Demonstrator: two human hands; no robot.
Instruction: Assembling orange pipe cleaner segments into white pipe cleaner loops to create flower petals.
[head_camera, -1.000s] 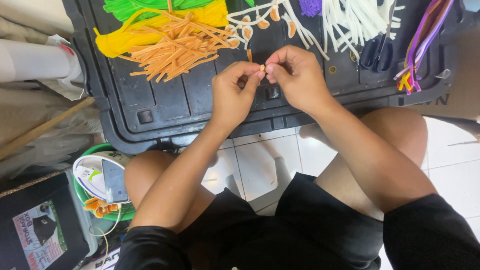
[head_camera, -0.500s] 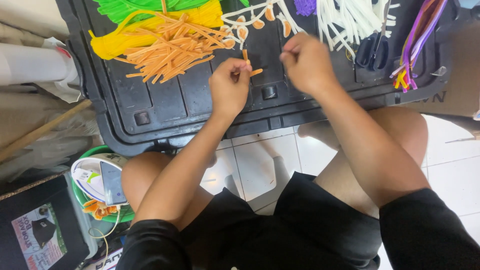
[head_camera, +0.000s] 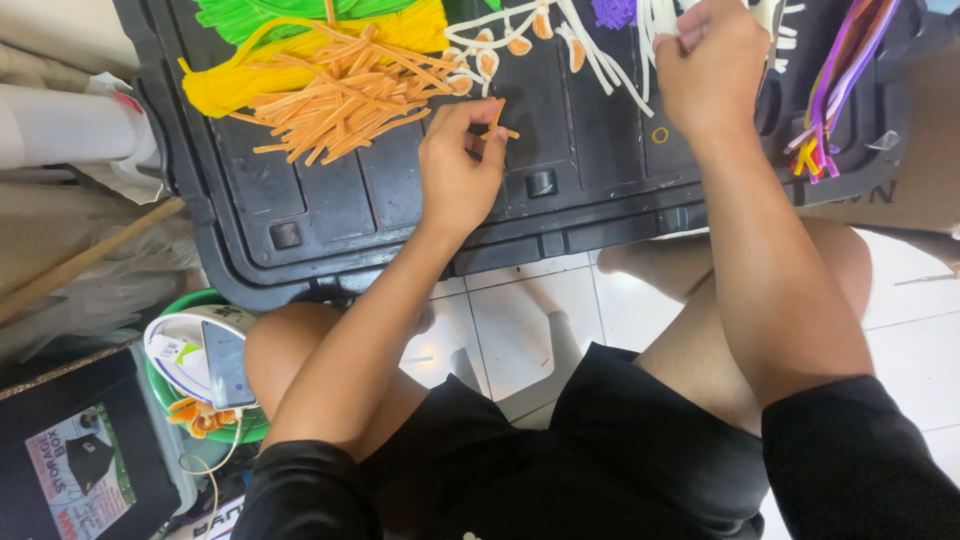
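Note:
My left hand (head_camera: 460, 165) pinches a short orange pipe-cleaner piece (head_camera: 499, 120) above the black plastic lid (head_camera: 400, 210) that lies in front of my knees. My right hand (head_camera: 712, 65) is raised at the far right of the lid, fingers closed among the white pipe cleaners (head_camera: 620, 45); what it holds is hidden. A heap of cut orange pieces (head_camera: 345, 95) lies to the left of my left hand, on top of yellow (head_camera: 215, 90) and green (head_camera: 270, 12) bundles.
Small orange-and-white looped shapes (head_camera: 500, 45) lie on the lid's far side. A purple, yellow and pink bundle (head_camera: 835, 100) hangs at the right edge. A green bowl (head_camera: 165, 395) with a phone sits by my left knee, next to a black box (head_camera: 75, 460). White tiled floor (head_camera: 520, 320) lies below.
My hands were together on the orange piece; the right hand has let go and moved up and right to the white pipe cleaners. The left hand keeps the piece.

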